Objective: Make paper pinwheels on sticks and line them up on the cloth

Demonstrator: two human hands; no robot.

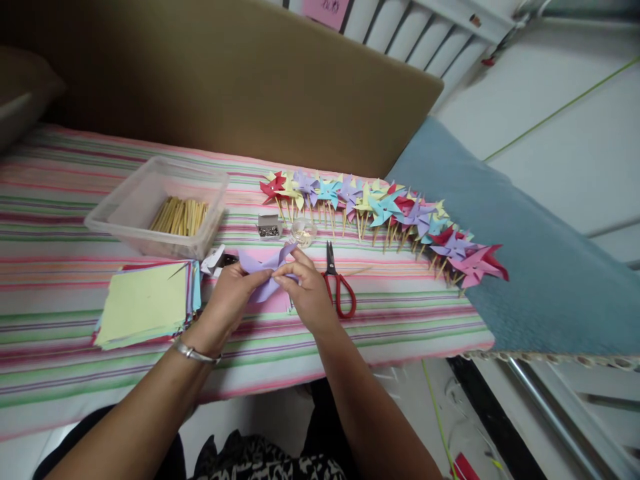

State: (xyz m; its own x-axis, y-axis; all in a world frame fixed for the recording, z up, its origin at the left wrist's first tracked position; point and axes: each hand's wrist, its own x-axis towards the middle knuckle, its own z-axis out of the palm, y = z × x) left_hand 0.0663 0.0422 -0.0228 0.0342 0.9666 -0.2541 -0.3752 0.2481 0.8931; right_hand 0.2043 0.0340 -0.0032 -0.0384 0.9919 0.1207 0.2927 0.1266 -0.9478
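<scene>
Stripes of pink, green and white run along the cloth [420, 327] you work on, and a brown board [250, 87] stands behind it, perhaps as a screen. Your left hand [233, 290] grips one side of the purple paper [267, 287], thumb on top, seemingly to stop its bent corners from springing open. Your right hand [305, 287] pinches the paper near its middle between thumb and finger, a narrow hold that suits fine work; whether anything small sits under those fingertips, you cannot tell from here. The paper is right in front of you, above a pink sheet [280, 303]. Coloured sheets [143, 303] lie stacked to your left, below a clear tub [125, 233] of sticks [180, 217], likely for easy reach. Just beyond your fingers stand a small open box of metal bits [269, 230] and a round dish [314, 235], while scissors [331, 270] lie beside your right hand. Pinwheels [385, 208] line the far right, apparently out of your elbows' way.
</scene>
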